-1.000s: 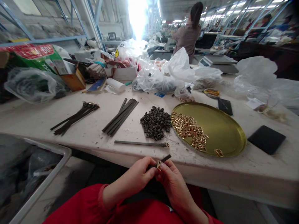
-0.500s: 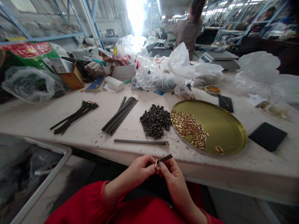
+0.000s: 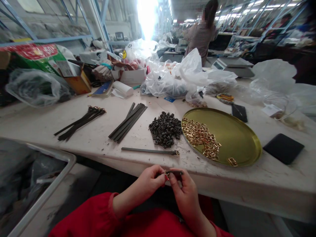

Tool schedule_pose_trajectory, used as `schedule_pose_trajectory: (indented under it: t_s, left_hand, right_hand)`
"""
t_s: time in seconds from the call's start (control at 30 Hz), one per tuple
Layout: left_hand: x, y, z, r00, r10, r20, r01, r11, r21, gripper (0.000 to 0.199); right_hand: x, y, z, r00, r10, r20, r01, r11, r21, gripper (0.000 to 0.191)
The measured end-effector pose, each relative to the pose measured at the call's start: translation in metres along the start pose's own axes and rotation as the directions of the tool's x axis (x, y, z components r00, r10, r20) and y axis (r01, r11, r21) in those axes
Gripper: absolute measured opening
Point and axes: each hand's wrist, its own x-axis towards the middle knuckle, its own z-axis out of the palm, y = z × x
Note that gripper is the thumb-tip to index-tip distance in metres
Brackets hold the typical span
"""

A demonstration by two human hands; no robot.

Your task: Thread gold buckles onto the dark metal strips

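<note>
Just in front of the table edge, my left hand (image 3: 150, 183) is closed in a pinch on a small gold buckle (image 3: 167, 176), partly hidden by the fingers. My right hand (image 3: 185, 191) is closed on a dark strap (image 3: 174, 172), its thumb against the buckle. The strap runs sideways from the buckle across the right fingers; its rest is hidden. Beyond my hands lies a single dark strap with a gold buckle (image 3: 150, 151). Farther back sits a heap of small dark loops (image 3: 165, 130), beside a gold tray (image 3: 237, 138) with loose gold buckles (image 3: 201, 136).
Flat dark straps (image 3: 127, 123) lie left of the loops, and buckled straps (image 3: 81, 123) farther left. Plastic bags (image 3: 170, 80) crowd the back. A black flat item (image 3: 283, 148) lies right of the tray. A white-rimmed bin (image 3: 71, 161) stands lower left. Another person (image 3: 201, 39) stands beyond.
The strap end in my right hand has swung from slanting upward to nearly level. The buckle has turned and is more covered by my fingers. The view has shifted slightly.
</note>
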Motion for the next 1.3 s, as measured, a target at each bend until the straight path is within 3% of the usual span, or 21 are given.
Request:
schedule_pose_trajectory:
  t_s: [0.07,0.13,0.27,0.37,0.6,0.73,1.0,1.17,1.3]
  left_hand:
    - [0.001,-0.002,0.0,1.0,0.005,-0.004,-0.005,1.0,-0.009,0.023]
    - [0.002,-0.003,0.0,1.0,0.01,-0.002,-0.01,1.0,-0.004,0.021]
    - [-0.002,0.0,-0.001,1.0,0.001,0.006,-0.001,0.999,0.035,0.021]
    - [-0.006,0.005,-0.002,0.999,-0.027,0.024,0.026,0.999,0.044,0.022]
    - [-0.011,0.009,0.001,1.0,0.009,-0.029,-0.004,0.987,0.164,0.018]
    - [-0.012,0.007,0.002,0.999,0.03,-0.012,-0.027,0.981,0.193,0.016]
    - [-0.01,0.009,0.003,0.999,0.019,0.029,-0.024,0.979,0.202,0.023]
    - [-0.01,0.012,0.008,1.0,0.021,-0.014,-0.017,0.97,0.244,0.019]
    - [-0.009,0.012,0.014,0.999,0.03,-0.027,-0.025,0.988,0.153,0.02]
  right_hand:
    - [0.0,-0.001,-0.007,0.977,-0.205,0.056,0.209,0.973,-0.097,0.023]
    - [0.001,-0.005,-0.013,0.947,-0.278,0.16,0.291,0.955,-0.061,0.031]
    - [0.008,-0.014,-0.019,0.962,-0.098,0.257,0.086,0.995,0.06,0.023]
    - [0.012,-0.015,-0.02,0.94,0.022,0.341,-0.049,0.996,0.069,0.017]
    - [0.015,-0.019,-0.029,0.902,-0.054,0.427,0.087,0.994,-0.059,0.013]
    - [0.016,-0.023,-0.034,0.883,-0.009,0.47,0.089,0.985,-0.15,0.01]
    - [0.014,-0.018,-0.031,0.928,-0.017,0.372,0.134,0.947,-0.291,0.01]
    - [0.011,-0.009,-0.025,0.973,0.018,0.229,0.06,0.942,-0.33,0.015]
    - [0.008,-0.005,-0.02,0.981,-0.09,0.169,0.148,0.918,-0.368,0.012]
